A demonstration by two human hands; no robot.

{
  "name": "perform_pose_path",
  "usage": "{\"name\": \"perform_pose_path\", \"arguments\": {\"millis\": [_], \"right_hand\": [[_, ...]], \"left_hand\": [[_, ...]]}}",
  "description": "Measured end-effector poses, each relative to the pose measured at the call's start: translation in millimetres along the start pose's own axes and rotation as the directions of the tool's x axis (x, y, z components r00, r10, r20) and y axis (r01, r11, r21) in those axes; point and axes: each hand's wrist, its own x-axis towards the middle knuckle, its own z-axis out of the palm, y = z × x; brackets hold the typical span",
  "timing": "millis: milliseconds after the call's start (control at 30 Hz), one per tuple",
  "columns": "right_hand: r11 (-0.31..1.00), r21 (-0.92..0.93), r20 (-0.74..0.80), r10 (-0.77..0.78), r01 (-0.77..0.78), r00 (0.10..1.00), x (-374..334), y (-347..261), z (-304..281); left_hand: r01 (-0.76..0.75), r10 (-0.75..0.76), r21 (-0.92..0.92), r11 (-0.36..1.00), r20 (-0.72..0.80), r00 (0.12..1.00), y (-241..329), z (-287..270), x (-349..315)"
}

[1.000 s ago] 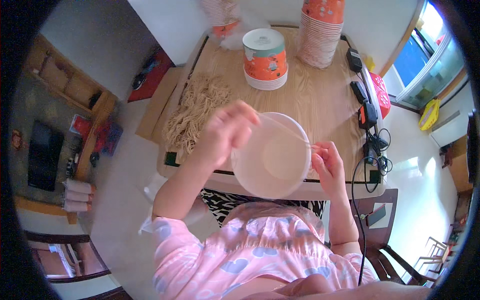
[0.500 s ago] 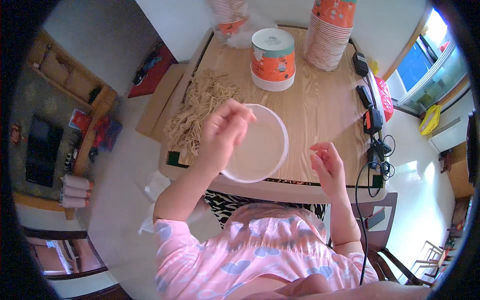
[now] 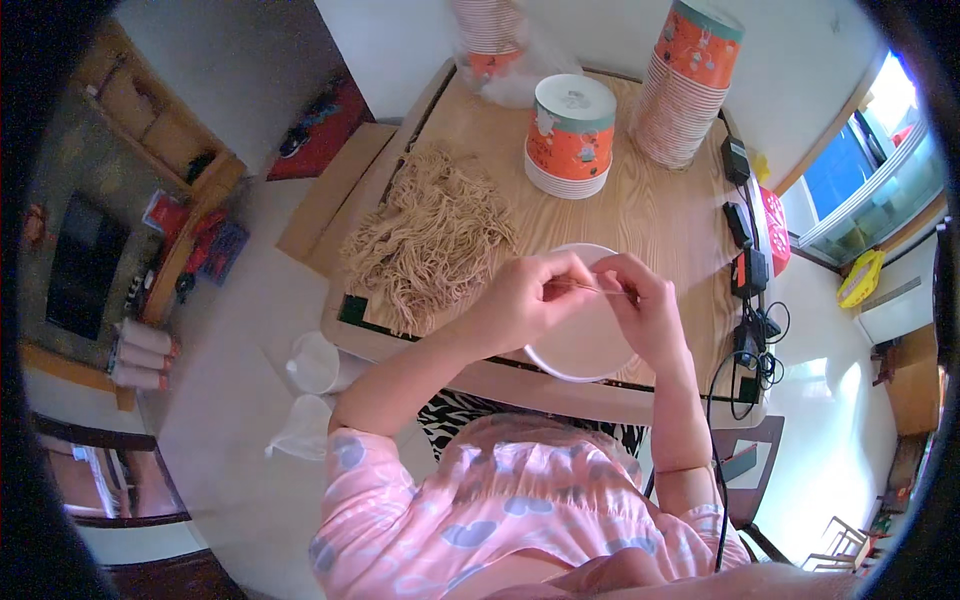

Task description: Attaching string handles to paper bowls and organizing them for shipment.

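My left hand (image 3: 535,298) and my right hand (image 3: 645,308) meet above a white round paper tub (image 3: 585,352) at the table's near edge. Both are closed in a pinch, with a thin strand (image 3: 610,291) showing between the fingertips. Its full length is hidden by the fingers. The tub's mouth faces up, and the hands cover its upper part. Left of the hands lies a loose heap of tan cords (image 3: 430,235). Beyond them stands a short stack of upturned orange and teal paper tubs (image 3: 570,150).
A tall tub stack (image 3: 680,105) rises at the far right, and another wrapped in clear plastic (image 3: 490,65) stands at the back left. Black adapters (image 3: 748,272) and cables run along the right table edge. A cardboard piece (image 3: 330,210) leans at the left side.
My hands were apart; the left has moved right and the right has come inward, so they now meet over the tub, pinching the strand. The whole view has shifted slightly.
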Motion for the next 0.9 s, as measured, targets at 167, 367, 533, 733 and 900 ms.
{"name": "perform_pose_path", "arguments": {"millis": [167, 367, 533, 733, 900], "right_hand": [[0.967, -0.219, -0.115, 0.108, -0.131, 0.988, -1, 9, -6], [0.995, 0.096, 0.013, -0.043, 0.041, 0.999, 5, 11, 0], [0.999, 0.021, -0.198, 0.053, -0.050, 0.979, 30, 50, -10], [0.959, -0.126, -0.311, 0.204, -0.253, 0.928, 43, 156, -44], [0.990, 0.136, -0.047, 0.050, -0.043, 0.998, 37, 83, -27]], "left_hand": [[0.122, -0.049, 0.329, 0.936, -0.221, 0.974, -45, -14, -3], [0.104, -0.047, 0.189, 0.976, -0.284, 0.958, -69, -7, 20], [-0.034, 0.332, 0.660, 0.750, -0.332, 0.883, -82, -9, 21], [0.288, -0.217, 0.237, 0.928, -0.287, 0.933, -104, -10, -2], [0.288, -0.100, 0.608, 0.740, -0.323, 0.941, -71, 7, -13]]}}
